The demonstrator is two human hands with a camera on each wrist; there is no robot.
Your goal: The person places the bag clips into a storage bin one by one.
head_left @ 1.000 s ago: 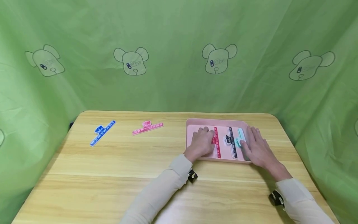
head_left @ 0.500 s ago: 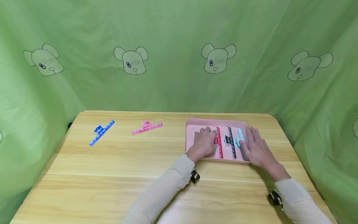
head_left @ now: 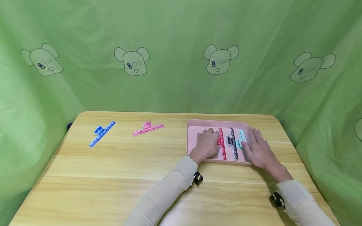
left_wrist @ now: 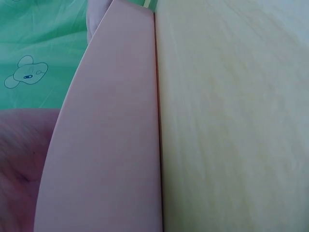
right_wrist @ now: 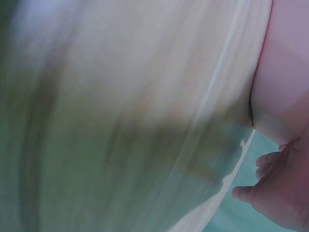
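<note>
A red, bar-shaped clip printed with piano keys (head_left: 223, 151) is found inside a shallow, rectangular pink tray (head_left: 215, 121), its handle apparently pinched by the curled thumb and fingers of the left hand (head_left: 205, 143). Beside it, a black piano-key clip (head_left: 234, 144) and a pale teal bar clip (head_left: 242, 136) are laid in a near-parallel row. The tray's right wall is covered by the right hand (head_left: 258, 150), its fingers extended, its thumb at the teal clip; whether that clip is pressed cannot be told. Three clips are judged placed; two are judged outstanding, a blue piano-key clip (head_left: 102, 134) and a pink one (head_left: 148, 129), both left of the tray on the pale wood-grain table (head_left: 135, 163). The tray's left part is obstructed by the left hand. A green printed curtain (head_left: 175, 94) is noted behind.
</note>
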